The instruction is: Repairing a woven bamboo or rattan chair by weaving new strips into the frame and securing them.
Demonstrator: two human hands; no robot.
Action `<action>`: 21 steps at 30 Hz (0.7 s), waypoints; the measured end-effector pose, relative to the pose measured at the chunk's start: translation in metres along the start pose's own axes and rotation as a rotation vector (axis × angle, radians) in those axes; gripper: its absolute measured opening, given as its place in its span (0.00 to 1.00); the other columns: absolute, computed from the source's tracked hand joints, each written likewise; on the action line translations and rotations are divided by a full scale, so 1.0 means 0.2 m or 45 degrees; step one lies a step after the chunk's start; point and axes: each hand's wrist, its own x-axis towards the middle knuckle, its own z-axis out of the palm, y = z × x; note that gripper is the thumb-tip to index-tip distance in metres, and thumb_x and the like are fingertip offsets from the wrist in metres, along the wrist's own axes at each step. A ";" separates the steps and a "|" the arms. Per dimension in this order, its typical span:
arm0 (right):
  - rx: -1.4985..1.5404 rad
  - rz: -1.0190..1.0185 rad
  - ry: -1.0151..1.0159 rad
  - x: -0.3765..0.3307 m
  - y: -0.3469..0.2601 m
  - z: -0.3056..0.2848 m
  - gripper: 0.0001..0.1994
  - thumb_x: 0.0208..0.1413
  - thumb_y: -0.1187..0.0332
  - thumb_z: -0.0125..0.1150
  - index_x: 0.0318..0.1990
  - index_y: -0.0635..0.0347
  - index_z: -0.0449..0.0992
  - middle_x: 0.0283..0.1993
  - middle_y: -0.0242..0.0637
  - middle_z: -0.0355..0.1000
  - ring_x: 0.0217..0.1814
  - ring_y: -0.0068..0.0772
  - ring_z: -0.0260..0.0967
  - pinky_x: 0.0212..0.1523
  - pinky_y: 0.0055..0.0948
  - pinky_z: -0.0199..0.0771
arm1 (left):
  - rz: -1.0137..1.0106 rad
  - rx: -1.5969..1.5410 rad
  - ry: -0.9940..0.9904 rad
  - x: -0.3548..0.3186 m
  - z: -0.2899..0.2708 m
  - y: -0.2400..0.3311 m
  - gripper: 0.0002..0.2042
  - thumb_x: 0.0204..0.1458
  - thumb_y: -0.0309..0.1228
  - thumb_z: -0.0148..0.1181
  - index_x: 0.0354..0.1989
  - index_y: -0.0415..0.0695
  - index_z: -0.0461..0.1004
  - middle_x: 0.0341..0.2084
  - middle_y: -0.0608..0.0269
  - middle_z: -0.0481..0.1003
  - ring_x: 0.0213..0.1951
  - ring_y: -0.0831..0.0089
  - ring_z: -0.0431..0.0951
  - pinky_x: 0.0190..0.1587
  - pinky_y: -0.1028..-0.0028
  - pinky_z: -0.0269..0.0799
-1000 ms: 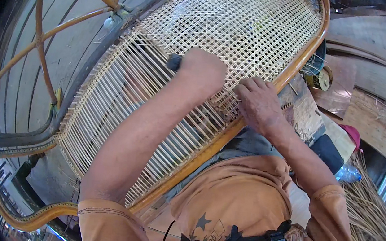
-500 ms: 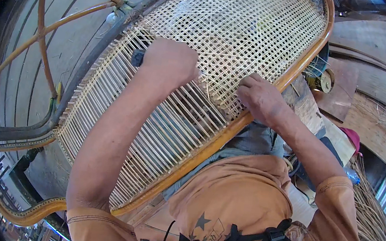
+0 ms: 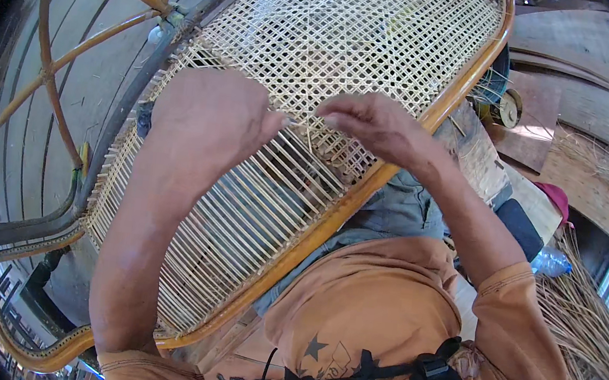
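Observation:
A curved rattan seat panel lies before me, its far part an open cane weave [image 3: 322, 34] and its near part single parallel cane strands [image 3: 219, 218]. My left hand [image 3: 208, 115] is closed around a tool with a dark handle [image 3: 144, 118], whose end sticks out on the left; a thin tip shows by the thumb, and its kind is hidden. Across from it, my right hand [image 3: 379, 127] hovers at the weave's edge with fingers and thumb bunched together. Whether a strand is pinched in them is hidden. Both hands are close together, over the border between weave and strands.
A glossy rattan rail [image 3: 315, 229] edges the panel on my side. Crossed rattan poles [image 3: 49, 74] rise at the left. On the right are a tin can [image 3: 509, 108], a clear plastic bottle [image 3: 553, 262] and a bundle of loose cane [image 3: 582, 327].
My left hand has moved left with the tool, its thumb now toward the weave's edge. My right hand has shifted left and lifted from beside the rail. The view has shifted slightly.

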 end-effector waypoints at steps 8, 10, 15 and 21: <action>-0.305 0.242 0.312 -0.16 0.03 0.13 0.10 0.53 0.62 0.54 0.32 0.60 0.74 0.27 0.47 0.71 0.31 0.50 0.70 0.32 0.41 0.69 | 0.207 -0.065 -0.011 0.22 0.17 0.16 0.18 0.50 0.45 0.52 0.24 0.41 0.78 0.22 0.53 0.76 0.28 0.58 0.78 0.31 0.61 0.73; -0.300 0.307 0.336 -0.17 0.00 0.16 0.09 0.53 0.64 0.54 0.31 0.60 0.73 0.27 0.48 0.71 0.32 0.52 0.70 0.33 0.42 0.69 | 0.260 -0.076 -0.049 0.25 0.22 0.15 0.17 0.51 0.43 0.52 0.24 0.41 0.78 0.22 0.53 0.76 0.28 0.58 0.79 0.32 0.61 0.73; -0.454 0.341 0.458 -0.20 -0.02 0.19 0.07 0.50 0.66 0.55 0.28 0.60 0.73 0.28 0.46 0.70 0.35 0.52 0.68 0.35 0.42 0.69 | 0.333 -0.111 -0.095 0.29 0.19 0.14 0.08 0.47 0.30 0.52 0.26 0.43 0.78 0.25 0.54 0.77 0.30 0.58 0.79 0.32 0.59 0.72; -0.698 0.071 0.585 -0.23 0.08 0.21 0.05 0.41 0.70 0.56 0.23 0.61 0.75 0.32 0.41 0.68 0.39 0.47 0.63 0.41 0.39 0.67 | 0.348 -0.054 -0.086 0.31 0.19 0.21 0.08 0.45 0.29 0.53 0.28 0.43 0.79 0.27 0.56 0.78 0.31 0.62 0.80 0.30 0.63 0.72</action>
